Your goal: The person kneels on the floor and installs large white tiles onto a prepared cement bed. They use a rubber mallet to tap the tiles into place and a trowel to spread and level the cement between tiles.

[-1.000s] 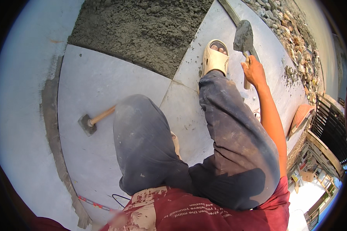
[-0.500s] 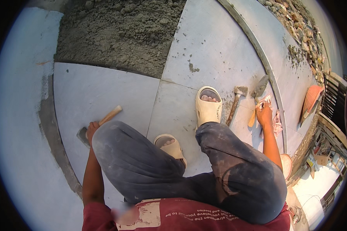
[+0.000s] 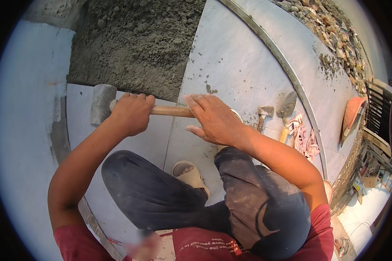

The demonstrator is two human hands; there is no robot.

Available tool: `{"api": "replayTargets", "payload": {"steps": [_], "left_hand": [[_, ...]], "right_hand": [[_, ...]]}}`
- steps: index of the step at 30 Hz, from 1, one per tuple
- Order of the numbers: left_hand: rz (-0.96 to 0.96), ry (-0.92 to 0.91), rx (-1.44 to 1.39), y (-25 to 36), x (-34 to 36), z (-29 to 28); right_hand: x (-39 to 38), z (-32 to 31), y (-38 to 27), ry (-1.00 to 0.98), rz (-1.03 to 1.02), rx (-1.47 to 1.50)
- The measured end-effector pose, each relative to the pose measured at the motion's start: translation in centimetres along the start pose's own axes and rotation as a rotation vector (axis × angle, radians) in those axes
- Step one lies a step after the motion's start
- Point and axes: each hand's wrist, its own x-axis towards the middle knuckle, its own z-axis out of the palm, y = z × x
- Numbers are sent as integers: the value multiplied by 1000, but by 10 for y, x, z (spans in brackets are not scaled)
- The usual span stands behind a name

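Observation:
A mallet with a grey head point(image 3: 103, 102) and a wooden handle is held level in front of my knees. My left hand point(image 3: 133, 114) wraps round the handle close to the head. At the handle's other end is my right hand point(image 3: 215, 119), with its fingers stretched and the thumb apart; whether the palm touches the wood I cannot tell. Underneath lie large pale grey floor tiles point(image 3: 157, 137). Beyond the tiles spreads a rough bed of damp grey mortar point(image 3: 137, 48), its near edge partly hidden by my hands.
To the right lie a hammer point(image 3: 265, 114), a pointed trowel point(image 3: 287, 106) and a crumpled pink cloth point(image 3: 307, 139). A curved grey strip point(image 3: 287, 67) runs past them. Farther right are an orange hard hat point(image 3: 353, 114) and a rubble heap point(image 3: 331, 30). My sandalled foot point(image 3: 190, 177) rests on the tiles.
My left hand has raised the mallet from beside my left knee, forward and right. My right hand has left the cloth and moved left to the handle's end.

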Motion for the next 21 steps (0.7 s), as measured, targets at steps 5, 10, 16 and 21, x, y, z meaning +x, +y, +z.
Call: {"api": "replayTargets", "payload": {"steps": [5, 10, 16, 21], "left_hand": [[162, 731, 152, 84, 51, -27], [-144, 313, -318, 180, 62, 83], [-170, 295, -328, 158, 83, 143], [-439, 203, -367, 158, 84, 133]], "right_hand": [[-52, 2, 31, -80, 569, 195], [-115, 12, 81, 238, 850, 274], [-95, -18, 88, 402, 1139, 672], [-98, -21, 99, 391, 1090, 678]]}}
